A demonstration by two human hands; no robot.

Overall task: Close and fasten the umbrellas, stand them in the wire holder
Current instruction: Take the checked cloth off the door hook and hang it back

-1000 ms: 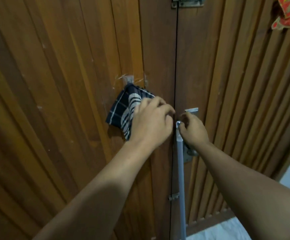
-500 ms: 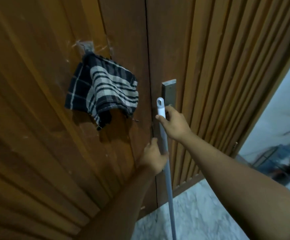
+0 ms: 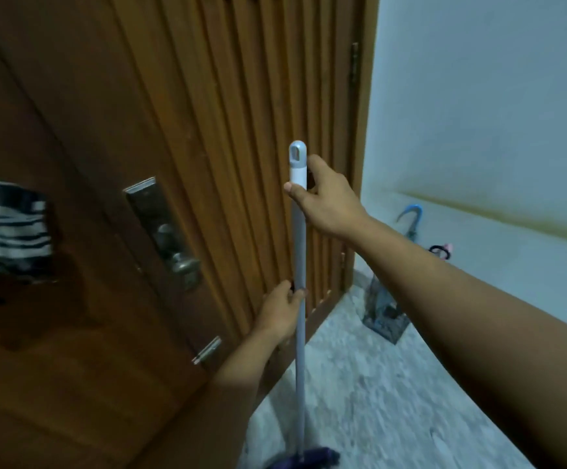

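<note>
Right hand: my right hand (image 3: 326, 201) grips the top of a pale grey pole (image 3: 299, 252), thumb across its front just under the white cap, fingers wrapped behind.
Left hand: my left hand (image 3: 280, 313) is curled round the same pole lower down, fingertips showing on its right side.
Pole: it stands nearly upright in front of the slatted wooden door (image 3: 241, 130); its foot ends in something dark purple (image 3: 309, 460) at the bottom edge of the view (a mop or broom head, I cannot tell which).
Arms: both reach forward, the right forearm coming in from the lower right, the left from below.
Umbrellas: a blue hooked handle (image 3: 410, 214) and a dark looped handle with a pink bit (image 3: 441, 250) show past my right forearm, near the wall (image 3: 495, 113); their bodies are mostly hidden by the arm.
Holder: a blurred upright frame (image 3: 382, 316) stands on the speckled floor (image 3: 393, 401) by the door's corner; its wires are hard to make out.
Door: a metal lock plate with knob (image 3: 170, 242) sits on it.
Left edge: a striped cloth (image 3: 8, 228), cut off.
</note>
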